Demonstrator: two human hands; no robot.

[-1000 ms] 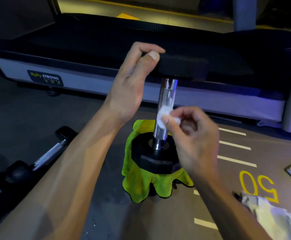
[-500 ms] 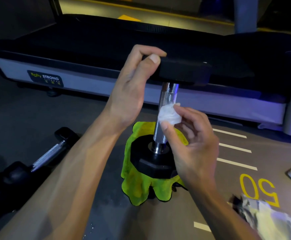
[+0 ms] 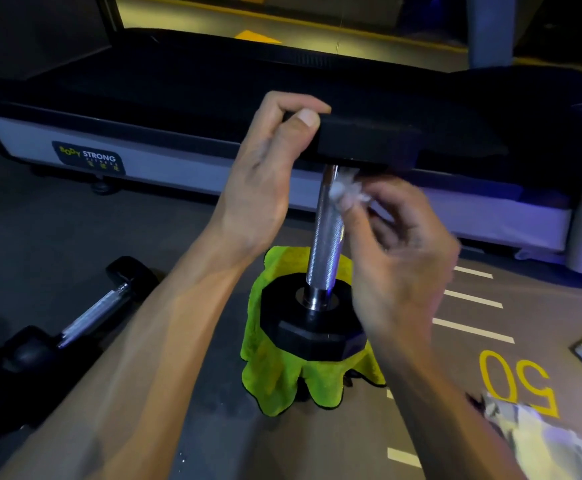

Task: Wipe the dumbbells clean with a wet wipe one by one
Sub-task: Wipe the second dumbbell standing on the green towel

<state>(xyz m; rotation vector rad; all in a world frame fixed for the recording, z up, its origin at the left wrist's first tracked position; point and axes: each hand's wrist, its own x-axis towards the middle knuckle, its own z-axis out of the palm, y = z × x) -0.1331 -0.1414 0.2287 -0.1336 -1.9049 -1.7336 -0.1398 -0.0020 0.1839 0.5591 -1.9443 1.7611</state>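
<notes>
Progress, as I judge it from my feed, is somewhere in the middle of one dumbbell (image 3: 324,237): it stands on end at the centre of view, its lower head on a green cloth (image 3: 275,375) spread on the floor, its upper head at about twelve o'clock. My left hand (image 3: 265,174) steadies that upper head, thumb on the near face and fingers curled over the top edge. My right hand (image 3: 396,258) pinches a small wad of wet wipe (image 3: 343,194) between thumb and fingertips and presses it to the chrome handle just under the upper head; the hand is blurred, so I cannot tell the finger positions more closely. The handle is being wiped; whether the heads have been done I cannot say.

At about eight o'clock a second dumbbell (image 3: 88,317) lies on its side, with what looks like a third dark one at the left edge beyond it. Neither shows whether it has been cleaned, so I take at least those as possibly still to do.

Flooring is dark grey rubber with white stripes and a yellow "50" painted at four o'clock. A crumpled wrapper (image 3: 542,441) lies at five o'clock. Across the top runs a treadmill deck (image 3: 178,168) labelled "Body Strong". Lighting is dim.
</notes>
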